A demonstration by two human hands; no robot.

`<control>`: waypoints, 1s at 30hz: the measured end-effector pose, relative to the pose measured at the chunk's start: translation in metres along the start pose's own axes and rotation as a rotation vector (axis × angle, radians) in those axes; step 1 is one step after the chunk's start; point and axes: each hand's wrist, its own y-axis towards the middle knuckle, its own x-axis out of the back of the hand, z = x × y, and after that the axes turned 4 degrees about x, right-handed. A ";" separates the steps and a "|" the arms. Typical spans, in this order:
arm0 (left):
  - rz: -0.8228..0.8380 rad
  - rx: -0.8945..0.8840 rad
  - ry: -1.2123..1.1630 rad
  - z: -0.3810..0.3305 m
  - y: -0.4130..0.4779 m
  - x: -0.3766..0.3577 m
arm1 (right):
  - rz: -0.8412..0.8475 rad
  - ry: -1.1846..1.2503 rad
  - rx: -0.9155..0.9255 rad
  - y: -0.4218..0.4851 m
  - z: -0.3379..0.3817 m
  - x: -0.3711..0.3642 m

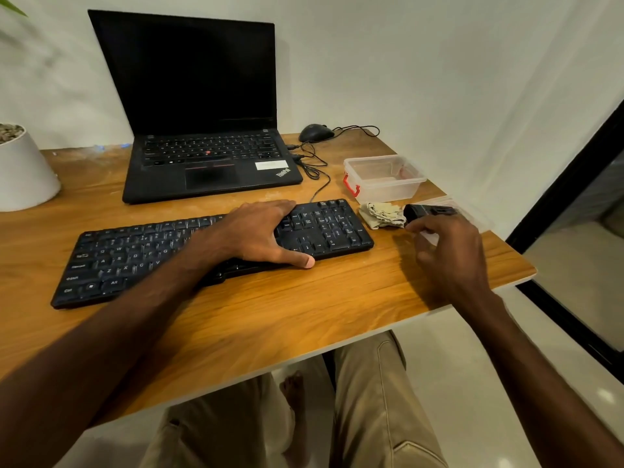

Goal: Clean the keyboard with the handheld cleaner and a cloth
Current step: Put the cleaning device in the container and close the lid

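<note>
the keyboard (pixel 135 251) lay across the bench (pixel 270 315), with bare wood on its near side. the left grip (pixel 260 231) rested flat on it, fingers straight. the right grip (pixel 449 255), loosely curled and holding nothing, hung by the bench's right edge, just near of the handheld cleaner (pixel 422 212) and cloth (pixel 383 216).

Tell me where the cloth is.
In the head view the cloth lies on the right of the table, between the keyboard and the handheld cleaner, in front of the plastic box.
</note>
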 end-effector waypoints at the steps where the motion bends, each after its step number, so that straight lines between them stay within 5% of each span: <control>1: -0.002 0.001 0.000 0.000 -0.001 0.000 | 0.011 -0.001 0.001 -0.001 0.002 0.000; 13: -0.040 0.090 0.065 0.000 -0.018 0.001 | 0.074 0.237 -0.072 -0.023 0.046 -0.015; 17: -0.160 0.302 0.135 0.023 -0.063 -0.004 | 0.111 0.278 -0.139 -0.020 0.067 -0.020; 23: -0.189 0.831 -0.079 0.063 -0.160 -0.015 | 0.230 0.377 -0.153 -0.018 0.076 -0.031; 30: -0.349 0.857 -0.323 0.072 -0.182 -0.028 | 0.242 0.352 -0.198 -0.016 0.097 -0.024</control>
